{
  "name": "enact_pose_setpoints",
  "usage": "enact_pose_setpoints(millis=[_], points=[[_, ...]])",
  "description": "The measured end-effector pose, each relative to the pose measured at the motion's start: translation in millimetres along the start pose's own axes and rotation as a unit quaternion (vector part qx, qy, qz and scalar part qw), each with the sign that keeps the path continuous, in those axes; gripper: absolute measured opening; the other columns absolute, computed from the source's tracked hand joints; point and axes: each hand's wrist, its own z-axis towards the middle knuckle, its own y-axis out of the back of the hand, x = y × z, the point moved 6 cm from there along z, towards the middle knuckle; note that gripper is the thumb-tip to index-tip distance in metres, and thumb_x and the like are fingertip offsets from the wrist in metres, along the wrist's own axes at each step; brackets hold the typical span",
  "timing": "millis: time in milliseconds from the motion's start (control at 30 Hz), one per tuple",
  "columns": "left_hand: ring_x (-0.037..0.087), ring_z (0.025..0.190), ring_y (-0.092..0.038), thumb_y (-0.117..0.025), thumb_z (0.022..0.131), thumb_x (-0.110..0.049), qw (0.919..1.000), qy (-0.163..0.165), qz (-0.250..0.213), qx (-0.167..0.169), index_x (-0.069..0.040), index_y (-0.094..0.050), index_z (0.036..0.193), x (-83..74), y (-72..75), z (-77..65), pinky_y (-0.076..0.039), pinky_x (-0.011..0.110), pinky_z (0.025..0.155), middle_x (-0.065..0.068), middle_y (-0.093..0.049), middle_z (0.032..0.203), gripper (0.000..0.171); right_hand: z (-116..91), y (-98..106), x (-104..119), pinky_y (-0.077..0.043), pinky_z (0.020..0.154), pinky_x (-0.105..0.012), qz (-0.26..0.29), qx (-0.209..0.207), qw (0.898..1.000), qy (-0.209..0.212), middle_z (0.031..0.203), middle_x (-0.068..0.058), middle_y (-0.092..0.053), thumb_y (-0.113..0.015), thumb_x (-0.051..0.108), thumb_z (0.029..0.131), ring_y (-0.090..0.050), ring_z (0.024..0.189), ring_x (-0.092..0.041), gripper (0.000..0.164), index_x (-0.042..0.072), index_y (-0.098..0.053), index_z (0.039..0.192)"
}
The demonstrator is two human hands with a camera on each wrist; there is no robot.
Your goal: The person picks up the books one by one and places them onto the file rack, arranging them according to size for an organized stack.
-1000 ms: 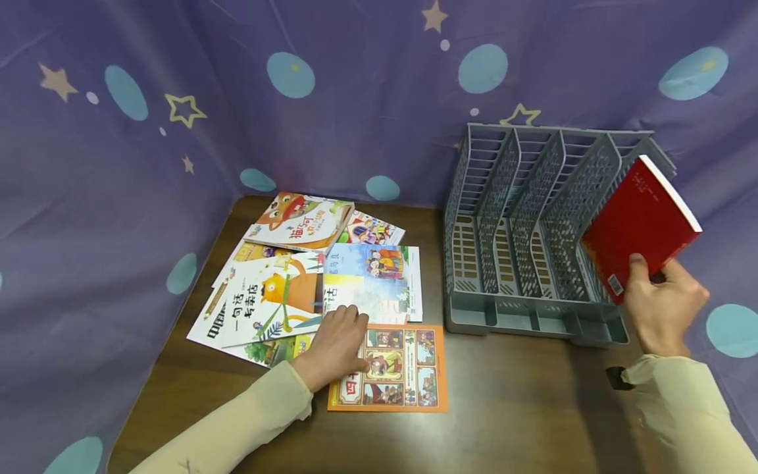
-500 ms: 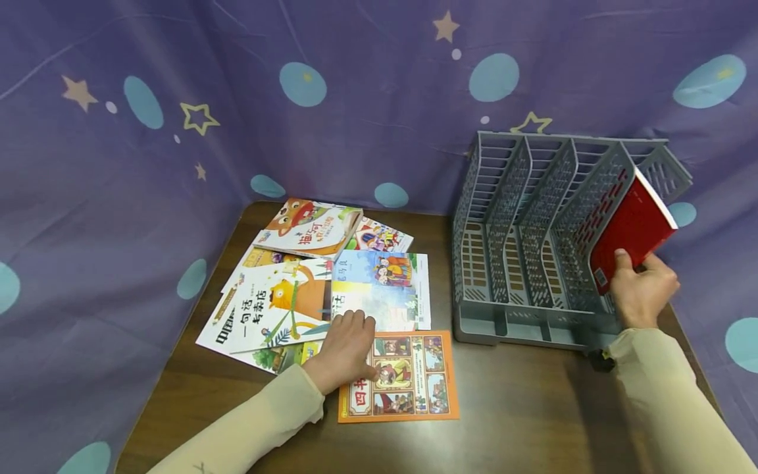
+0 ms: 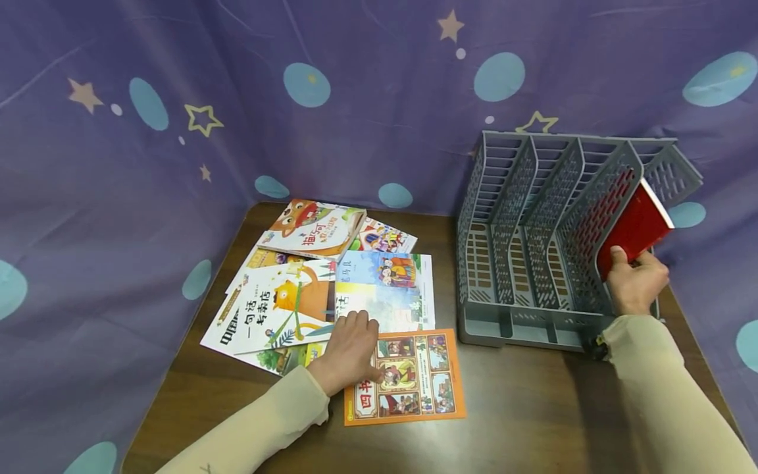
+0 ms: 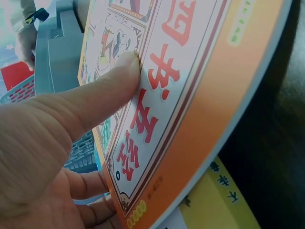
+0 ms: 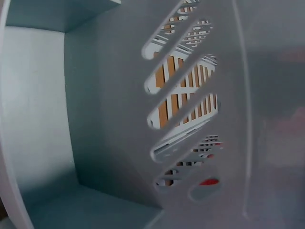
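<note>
Nearest, two pale sleeves (image 3: 657,382) are reaching in from the left and right over the bare near part of a brown table (image 3: 509,408). An orange book (image 3: 411,375) is lying flat there, cover up, with red lettering showing along its left side. The left hand (image 3: 348,352) is gripping it at its far left corner: the thumb is lying on the cover, and the fingers are curling down at the far edge, their tips hiding from view.

Just beyond, on the left, a loose pile is spreading over the table. A white and blue book (image 3: 387,276) is lying at its right, partly under the left hand. Beside it on the left, a white book with an orange animal (image 3: 290,299) is covering others, and a book with a red-mouthed animal (image 3: 320,227) is resting at the far end of the pile.

On the right, a grey rack (image 3: 527,334) is standing with its small trays facing near and its tall slots rising behind them. The right hand (image 3: 639,280) is pinching a red book (image 3: 636,227), with the thumb pressing on its cover. The red book is leaning inside the rightmost slot, and its red is showing through the holes of the divider on its left. I cannot tell whether it is touching the slot's floor.

Farthest, a purple curtain (image 3: 379,118) with stars and blue ovals is hanging behind everything.
</note>
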Motion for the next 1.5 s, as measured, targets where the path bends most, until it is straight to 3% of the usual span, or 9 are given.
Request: enact_pose_setpoints(millis=[67, 233, 467, 667, 933, 1033, 1267, 1367, 1500], points=[[0.02, 0.07, -0.03, -0.085, 0.053, -0.06, 1.0, 0.002, 0.002, 0.005, -0.013, -0.048, 0.082, 1.4, -0.3, -1.4, -0.023, 0.031, 0.06, 0.001, -0.033, 0.076, 0.067, -0.9, -5.0, -0.8, -0.051, 0.083, -0.02, 0.0, 0.014, 1.0, -0.005, 0.12, -0.01, -0.065, -0.06, 0.034, 0.093, -0.058, 0.087, -0.005, 0.037, 0.008, -0.068, 0.119], [0.02, 0.069, -0.03, -0.085, 0.054, -0.061, 0.9999, 0.005, 0.005, 0.011, -0.012, -0.048, 0.087, 2.9, -0.4, -2.6, -0.023, 0.031, 0.059, 0.001, -0.034, 0.075, 0.069, -0.2, -12.1, 0.4, -0.049, 0.081, -0.019, -0.004, 0.033, 0.999, 0.003, 0.122, -0.013, -0.063, -0.057, 0.035, 0.093, -0.057, 0.092, -0.009, 0.04, 0.006, -0.067, 0.119], [0.02, 0.07, -0.033, -0.086, 0.054, -0.058, 0.9996, 0.013, -0.02, 0.014, -0.013, -0.046, 0.089, 0.7, -3.9, -2.4, -0.026, 0.031, 0.06, 0.0, -0.037, 0.075, 0.07, 3.7, -13.7, 6.2, -0.039, 0.062, -0.013, -0.005, 0.036, 0.999, 0.035, 0.103, -0.003, -0.07, -0.059, 0.03, 0.093, -0.051, 0.074, -0.003, 0.034, 0.004, -0.07, 0.112], [0.02, 0.068, -0.034, -0.086, 0.056, -0.057, 0.9997, 0.007, -0.024, 0.002, -0.012, -0.046, 0.088, 2.2, -3.9, -4.4, -0.027, 0.031, 0.058, 0.0, -0.038, 0.074, 0.068, 5.5, -17.8, 5.9, -0.038, 0.061, -0.016, -0.005, 0.045, 0.998, 0.039, 0.093, 0.001, -0.068, -0.059, 0.028, 0.092, -0.049, 0.072, -0.003, 0.033, 0.002, -0.07, 0.109], [0.019, 0.068, -0.034, -0.086, 0.057, -0.056, 0.9996, 0.0, -0.027, -0.001, -0.011, -0.047, 0.09, -0.2, -2.5, -4.7, -0.028, 0.03, 0.057, 0.0, -0.038, 0.074, 0.068, 7.5, -18.1, 5.9, -0.035, 0.056, -0.016, -0.007, 0.05, 0.996, 0.068, 0.062, 0.032, -0.045, -0.06, 0.021, 0.091, -0.044, 0.064, -0.001, 0.029, -0.004, -0.069, 0.101], [0.019, 0.069, -0.035, -0.085, 0.058, -0.056, 0.9996, 0.003, -0.027, 0.005, -0.011, -0.048, 0.092, 0.2, -2.8, -4.6, -0.029, 0.03, 0.058, 0.0, -0.039, 0.075, 0.068, 8.1, -18.2, 4.6, -0.035, 0.057, -0.018, -0.023, 0.063, 0.995, 0.067, 0.062, 0.028, -0.046, -0.059, 0.022, 0.09, -0.045, 0.066, -0.004, 0.03, -0.005, -0.069, 0.1], [0.019, 0.069, -0.035, -0.085, 0.06, -0.054, 0.9991, 0.009, -0.039, 0.014, -0.011, -0.049, 0.093, 2.0, -3.8, -4.7, -0.029, 0.03, 0.058, 0.0, -0.04, 0.075, 0.065, 6.7, -18.3, -0.1, -0.039, 0.064, -0.018, -0.052, 0.109, 0.992, 0.024, 0.086, 0.005, -0.063, -0.055, 0.028, 0.093, -0.05, 0.081, -0.013, 0.038, -0.003, -0.067, 0.113], [0.019, 0.069, -0.035, -0.085, 0.063, -0.05, 0.9987, 0.01, -0.049, 0.013, -0.012, -0.049, 0.093, 3.0, -3.4, -5.4, -0.029, 0.03, 0.058, 0.0, -0.04, 0.076, 0.061, 6.1, -17.5, 0.6, -0.039, 0.062, -0.017, -0.058, 0.115, 0.991, 0.026, 0.081, 0.006, -0.06, -0.055, 0.028, 0.092, -0.05, 0.078, -0.012, 0.039, -0.004, -0.067, 0.112], [0.019, 0.068, -0.036, -0.085, 0.066, -0.046, 0.9976, 0.01, -0.067, 0.007, -0.012, -0.05, 0.092, 3.4, -1.4, -6.4, -0.029, 0.03, 0.058, -0.001, -0.041, 0.075, 0.055, 5.7, -15.3, 1.4, -0.039, 0.06, -0.017, -0.068, 0.126, 0.989, 0.029, 0.069, 0.021, -0.05, -0.052, 0.028, 0.092, -0.047, 0.07, -0.007, 0.04, -0.004, -0.067, 0.111]])
